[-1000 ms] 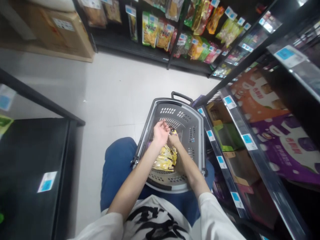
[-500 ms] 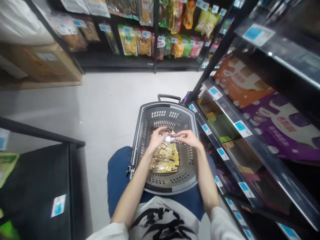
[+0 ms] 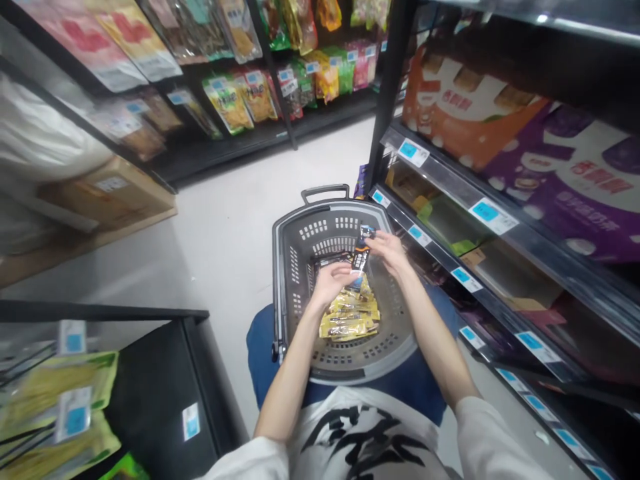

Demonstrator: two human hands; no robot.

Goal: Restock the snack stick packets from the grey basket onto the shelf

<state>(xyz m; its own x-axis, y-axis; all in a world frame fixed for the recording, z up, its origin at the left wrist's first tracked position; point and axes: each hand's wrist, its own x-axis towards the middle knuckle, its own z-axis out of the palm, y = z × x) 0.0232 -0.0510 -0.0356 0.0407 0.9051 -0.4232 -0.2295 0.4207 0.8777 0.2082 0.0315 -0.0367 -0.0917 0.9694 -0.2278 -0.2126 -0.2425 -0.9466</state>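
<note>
Over the shopping basket (image 3: 310, 363), both hands hold a small black snack packet (image 3: 361, 252) with white lettering, an orange stripe and bluish ends. My left hand (image 3: 331, 281) pinches its lower end. The fingers of my right hand (image 3: 389, 251) are closed on its upper right edge. Below the hands, several yellow snack packets (image 3: 350, 313) lie in rows on the basket floor. Darker packets (image 3: 330, 261) lie behind them, partly covered by my left hand.
Shelves with price tags (image 3: 493, 215) and orange and purple boxes (image 3: 565, 180) run close along the right. Hanging snack bags (image 3: 227, 103) fill a rack ahead. A cardboard box (image 3: 115, 193) stands at the left, with a black shelf (image 3: 155, 373) nearer. Pale floor (image 3: 220, 233) shows between them.
The black packet has come up into plain view between the hands. My right hand has risen a little and turned, and the whole view has swung to the right.
</note>
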